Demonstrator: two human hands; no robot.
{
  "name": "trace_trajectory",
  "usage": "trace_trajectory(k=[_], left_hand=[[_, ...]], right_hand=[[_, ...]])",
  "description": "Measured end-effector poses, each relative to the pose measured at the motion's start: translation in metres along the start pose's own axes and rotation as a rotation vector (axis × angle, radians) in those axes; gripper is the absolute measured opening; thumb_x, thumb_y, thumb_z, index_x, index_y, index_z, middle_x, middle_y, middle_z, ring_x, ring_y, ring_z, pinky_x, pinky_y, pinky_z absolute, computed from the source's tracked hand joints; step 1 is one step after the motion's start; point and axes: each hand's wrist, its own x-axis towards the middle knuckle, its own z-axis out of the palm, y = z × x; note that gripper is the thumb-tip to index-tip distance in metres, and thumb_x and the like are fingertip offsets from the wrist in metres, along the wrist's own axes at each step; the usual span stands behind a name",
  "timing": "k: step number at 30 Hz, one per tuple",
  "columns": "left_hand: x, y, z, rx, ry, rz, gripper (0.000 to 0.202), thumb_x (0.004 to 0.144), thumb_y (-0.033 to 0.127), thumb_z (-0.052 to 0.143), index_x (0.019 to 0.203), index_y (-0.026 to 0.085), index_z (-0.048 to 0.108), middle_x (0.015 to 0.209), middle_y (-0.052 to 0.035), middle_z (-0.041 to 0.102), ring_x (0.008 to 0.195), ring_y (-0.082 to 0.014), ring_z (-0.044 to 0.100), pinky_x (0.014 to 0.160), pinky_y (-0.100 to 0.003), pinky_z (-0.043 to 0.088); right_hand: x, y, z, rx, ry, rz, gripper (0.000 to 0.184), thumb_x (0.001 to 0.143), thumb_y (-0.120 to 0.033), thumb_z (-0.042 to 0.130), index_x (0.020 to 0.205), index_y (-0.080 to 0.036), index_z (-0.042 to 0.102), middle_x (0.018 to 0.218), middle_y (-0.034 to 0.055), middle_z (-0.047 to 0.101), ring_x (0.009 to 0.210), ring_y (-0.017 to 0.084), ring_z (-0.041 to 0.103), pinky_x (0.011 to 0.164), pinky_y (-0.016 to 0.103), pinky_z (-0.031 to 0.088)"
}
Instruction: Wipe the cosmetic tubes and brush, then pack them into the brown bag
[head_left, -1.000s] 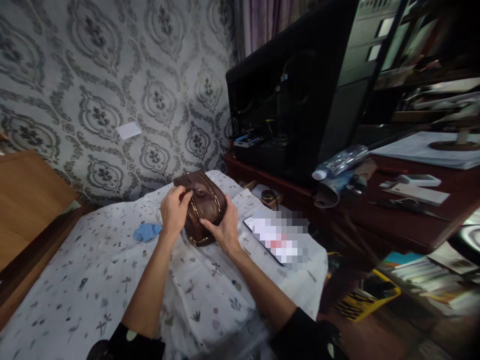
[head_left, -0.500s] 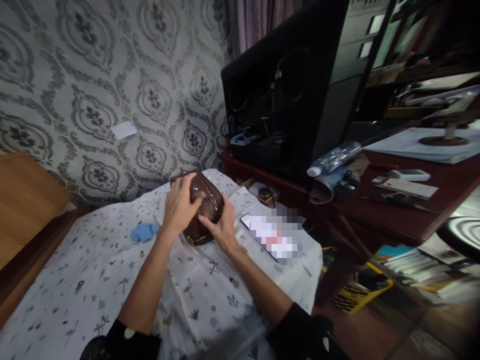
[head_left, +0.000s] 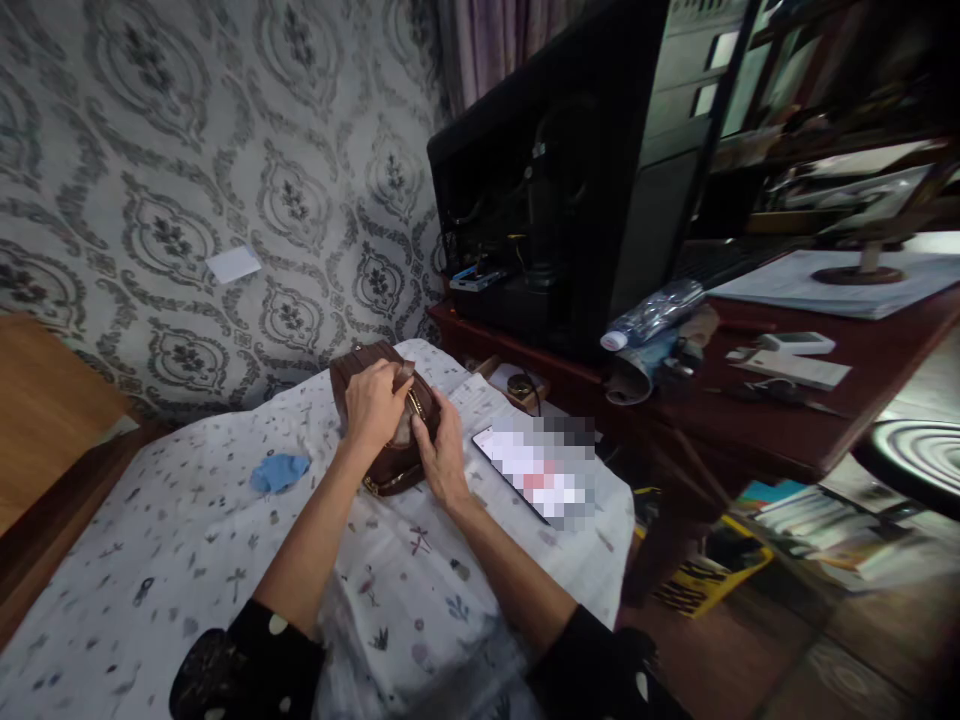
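A brown leather-look bag with gold-coloured zips lies on the patterned white sheet. My left hand is over its top, fingers closed on a brown flap that stands up from the bag. Under the flap a paler patch shows beside the zip; I cannot tell what it is. My right hand grips the bag's right side, its thumb close to the zip. On the sheet to the left is a crumpled blue cloth. To the right of the bag lies a phone, its screen lit and partly blurred out.
Behind the sheet is a patterned wall. A large black computer case stands on the dark red desk to the right. A clear plastic bottle rests near the desk edge. A yellow and black box is below on the floor.
My left hand has moved slightly right and now pinches up the flap on the bag's front. The right hand still holds the bag's side. The view has shifted a little right.
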Motion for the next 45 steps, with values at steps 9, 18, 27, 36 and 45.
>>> trace_trajectory(k=[9, 18, 27, 36, 45], left_hand=[[0.003, 0.001, 0.002, -0.051, 0.025, -0.094, 0.018, 0.094, 0.031, 0.060, 0.093, 0.017, 0.071, 0.099, -0.0099, 0.074, 0.095, -0.0265, 0.070, 0.082, -0.032, 0.048], [-0.001, -0.005, 0.004, -0.332, 0.000, -0.093, 0.016, 0.087, 0.029, 0.065, 0.076, 0.018, 0.067, 0.081, -0.0052, 0.073, 0.077, -0.0196, 0.068, 0.072, -0.027, 0.046], [0.006, -0.006, 0.006, -0.356, 0.009, -0.201, 0.016, 0.086, 0.030, 0.067, 0.084, 0.015, 0.072, 0.081, -0.0074, 0.075, 0.076, -0.0213, 0.069, 0.071, -0.028, 0.045], [0.009, -0.004, 0.004, -0.302, -0.015, -0.241, 0.020, 0.087, 0.033, 0.065, 0.089, 0.015, 0.074, 0.084, -0.0096, 0.076, 0.080, -0.0234, 0.070, 0.073, -0.030, 0.046], [0.009, -0.006, 0.005, -0.349, -0.018, -0.228, 0.018, 0.086, 0.032, 0.065, 0.083, 0.016, 0.071, 0.079, -0.0064, 0.074, 0.075, -0.0211, 0.068, 0.069, -0.028, 0.045]], right_hand=[[0.000, -0.001, -0.001, -0.068, -0.029, -0.057, 0.049, 0.101, -0.040, 0.044, 0.148, -0.026, 0.046, 0.136, 0.0114, 0.056, 0.126, 0.025, 0.050, 0.111, 0.047, 0.041], [-0.003, 0.008, 0.005, -0.212, 0.005, -0.095, 0.042, 0.102, -0.035, 0.043, 0.142, -0.032, 0.057, 0.135, 0.0120, 0.053, 0.127, 0.026, 0.051, 0.108, 0.048, 0.045], [-0.005, -0.001, -0.002, -0.260, 0.189, -0.218, 0.028, 0.099, -0.031, 0.054, 0.120, -0.026, 0.071, 0.128, 0.0137, 0.058, 0.118, 0.026, 0.055, 0.096, 0.047, 0.048], [-0.004, -0.007, -0.007, -0.261, 0.198, -0.274, 0.020, 0.096, -0.027, 0.057, 0.107, -0.024, 0.074, 0.112, 0.0111, 0.059, 0.103, 0.024, 0.056, 0.088, 0.042, 0.049], [-0.004, -0.003, -0.001, -0.341, 0.175, -0.291, 0.033, 0.098, -0.021, 0.052, 0.127, -0.026, 0.068, 0.117, 0.0126, 0.056, 0.106, 0.024, 0.054, 0.090, 0.044, 0.049]])
